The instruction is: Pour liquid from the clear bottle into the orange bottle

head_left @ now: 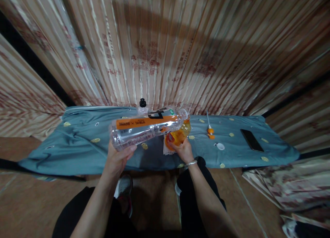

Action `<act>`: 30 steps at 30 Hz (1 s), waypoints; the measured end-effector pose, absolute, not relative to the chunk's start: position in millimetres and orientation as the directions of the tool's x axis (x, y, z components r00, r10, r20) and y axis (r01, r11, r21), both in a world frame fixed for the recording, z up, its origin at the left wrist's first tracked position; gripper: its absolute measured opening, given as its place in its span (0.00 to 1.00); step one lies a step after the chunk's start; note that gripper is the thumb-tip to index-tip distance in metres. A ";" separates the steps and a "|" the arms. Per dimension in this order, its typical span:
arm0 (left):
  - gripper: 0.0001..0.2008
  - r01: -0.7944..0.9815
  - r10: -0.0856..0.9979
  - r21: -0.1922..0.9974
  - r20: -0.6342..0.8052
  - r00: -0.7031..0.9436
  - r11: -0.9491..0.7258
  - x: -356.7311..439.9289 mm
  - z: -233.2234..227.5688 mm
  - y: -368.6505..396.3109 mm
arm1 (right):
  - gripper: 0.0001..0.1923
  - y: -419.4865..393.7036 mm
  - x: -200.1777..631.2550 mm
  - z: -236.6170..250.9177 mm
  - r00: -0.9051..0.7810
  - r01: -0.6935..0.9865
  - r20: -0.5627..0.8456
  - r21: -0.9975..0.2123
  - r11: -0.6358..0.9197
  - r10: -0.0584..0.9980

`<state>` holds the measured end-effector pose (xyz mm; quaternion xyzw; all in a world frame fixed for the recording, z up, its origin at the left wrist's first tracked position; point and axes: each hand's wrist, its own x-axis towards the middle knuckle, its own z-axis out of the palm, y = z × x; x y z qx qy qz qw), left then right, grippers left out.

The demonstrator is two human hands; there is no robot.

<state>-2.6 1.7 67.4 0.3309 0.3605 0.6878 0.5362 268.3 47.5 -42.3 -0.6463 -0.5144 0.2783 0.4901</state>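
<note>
My left hand (120,157) is wrapped round the base end of a large clear plastic bottle (139,129) with an orange and silver label. The bottle lies nearly level, its open mouth pointing right and slightly up. In my right hand (184,150) is a smaller bottle (177,136) of yellow-orange colour, partly hidden behind my fingers and the clear bottle. The mouth of the clear bottle is close to the top of the yellow one; whether they touch I cannot tell. Something white like a tissue (167,150) shows below the yellow bottle.
An orange pump head (210,132) with a thin tube lies on the blue-green cloth (85,138). Near it are a small white cap or ring (220,146) and a dark phone (252,140). Behind the clear bottle stands a black-topped container (142,103). A patterned curtain (160,52) hangs behind.
</note>
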 end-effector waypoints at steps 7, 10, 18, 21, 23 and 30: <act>0.54 -0.473 0.980 0.870 0.055 -0.189 -0.140 -5.0 64.0 1.3 | 0.36 47.2 268.5 -43.1 0.307 0.412 0.152 -0.911 0.013 0.939; 0.51 -0.468 0.980 0.872 0.054 -0.194 -0.141 -5.5 63.1 1.6 | 0.37 47.1 268.6 -42.9 0.309 0.408 0.158 -0.913 0.019 0.938; 0.50 -0.461 0.978 0.879 0.028 -0.205 -0.122 -3.4 67.2 -0.2 | 0.37 47.9 269.3 -42.2 0.317 0.420 0.141 -0.907 -0.006 0.938; 0.55 -0.471 0.978 0.874 0.026 -0.208 -0.123 -1.1 71.3 -0.5 | 0.38 47.7 268.8 -41.5 0.333 0.419 0.132 -0.908 -0.021 0.934; 0.56 -0.476 0.977 0.870 0.026 -0.212 -0.126 -0.9 71.6 0.0 | 0.38 47.5 268.7 -41.6 0.334 0.416 0.131 -0.909 -0.022 0.933; 0.54 -0.479 0.977 0.870 0.018 -0.211 -0.119 -1.5 69.7 0.3 | 0.36 48.3 270.2 -45.2 0.321 0.426 0.150 -0.905 -0.001 0.935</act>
